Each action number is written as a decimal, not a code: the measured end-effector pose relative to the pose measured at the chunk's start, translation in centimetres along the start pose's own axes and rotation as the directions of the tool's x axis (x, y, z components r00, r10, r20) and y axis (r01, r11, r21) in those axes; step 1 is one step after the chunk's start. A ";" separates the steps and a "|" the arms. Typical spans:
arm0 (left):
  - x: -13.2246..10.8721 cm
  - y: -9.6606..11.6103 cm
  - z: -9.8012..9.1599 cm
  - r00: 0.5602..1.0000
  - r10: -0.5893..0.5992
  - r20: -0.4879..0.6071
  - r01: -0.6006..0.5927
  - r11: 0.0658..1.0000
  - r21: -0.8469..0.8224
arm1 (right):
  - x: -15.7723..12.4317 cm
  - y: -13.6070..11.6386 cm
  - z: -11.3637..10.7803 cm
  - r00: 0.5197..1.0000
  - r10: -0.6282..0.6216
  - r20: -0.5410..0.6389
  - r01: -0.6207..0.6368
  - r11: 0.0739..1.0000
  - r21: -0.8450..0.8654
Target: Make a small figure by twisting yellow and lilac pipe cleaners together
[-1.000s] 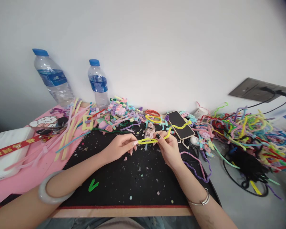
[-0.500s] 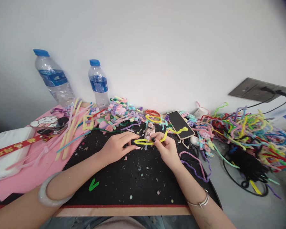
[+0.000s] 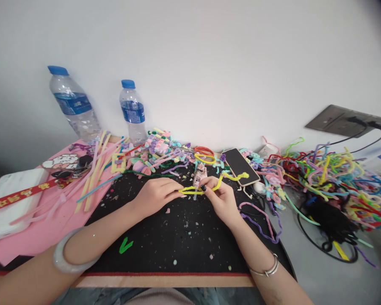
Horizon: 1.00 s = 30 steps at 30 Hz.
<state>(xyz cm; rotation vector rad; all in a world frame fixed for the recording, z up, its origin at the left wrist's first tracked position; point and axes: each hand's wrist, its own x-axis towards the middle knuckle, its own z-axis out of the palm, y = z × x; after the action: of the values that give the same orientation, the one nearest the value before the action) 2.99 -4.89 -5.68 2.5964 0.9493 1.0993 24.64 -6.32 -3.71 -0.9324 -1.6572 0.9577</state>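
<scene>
Both my hands pinch one yellow pipe cleaner (image 3: pixel 193 191) just above the black mat (image 3: pixel 165 241). My left hand (image 3: pixel 157 195) grips its left end with closed fingers. My right hand (image 3: pixel 220 198) holds the middle, and the free end (image 3: pixel 238 175) curls up to the right toward a phone (image 3: pixel 239 166). A small pink piece (image 3: pixel 200 173) lies right behind the hands.
Two water bottles (image 3: pixel 73 106) (image 3: pixel 132 112) stand at the wall. Pink paper (image 3: pixel 41 224) and a white box (image 3: pixel 9 199) lie left. A heap of coloured pipe cleaners (image 3: pixel 333 178) and black cables (image 3: pixel 327 220) fills the right; shaped pieces (image 3: pixel 158 150) lie behind the mat. A green scrap (image 3: pixel 125 245) lies near me.
My hands have drawn closer together and lowered toward the mat, and the yellow pipe cleaner's loop between them has shortened; its free end has dropped a little.
</scene>
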 end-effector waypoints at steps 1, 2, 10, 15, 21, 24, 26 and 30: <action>0.0 0.0 0.0 1.000 -0.006 0.005 0.006 1.000 -0.003 | 0.0 0.0 0.0 1.000 -0.012 -0.003 0.012 1.000 -0.005; 0.0 0.0 0.0 1.000 -0.014 0.010 0.014 1.000 -0.007 | 0.0 0.0 0.0 1.000 -0.023 -0.008 0.023 1.000 -0.012; 0.0 0.0 0.0 1.000 -0.007 -0.026 0.007 1.000 -0.022 | 0.1 0.2 -0.1 0.997 -0.040 -0.060 0.036 0.997 -0.067; 0.0 0.0 0.0 0.995 0.013 -0.098 -0.016 0.999 -0.036 | 0.1 0.0 0.0 0.997 -0.048 -0.067 0.045 0.998 -0.039; -0.1 0.1 0.0 0.992 0.029 -0.119 -0.034 0.999 -0.039 | 0.2 -0.2 0.0 0.998 -0.025 -0.064 0.023 0.999 -0.033; -0.1 0.1 -0.1 0.992 0.043 -0.117 -0.047 0.998 -0.029 | 0.2 -0.3 0.0 0.998 -0.017 -0.066 0.015 1.000 -0.027; 0.0 0.1 -0.1 0.992 0.050 -0.117 -0.052 0.998 -0.018 | 0.2 -0.3 0.0 0.998 -0.014 -0.068 0.012 1.000 -0.028; 0.0 0.0 -0.1 0.990 0.063 -0.127 -0.063 0.998 0.003 | 0.1 -0.2 0.0 0.998 -0.019 -0.067 0.016 0.999 -0.036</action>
<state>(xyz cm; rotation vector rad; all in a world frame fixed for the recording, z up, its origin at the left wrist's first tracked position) 2.94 -4.93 -5.63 2.5984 0.8971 1.2944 24.58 -6.28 -3.45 -0.9625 -1.6277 0.8781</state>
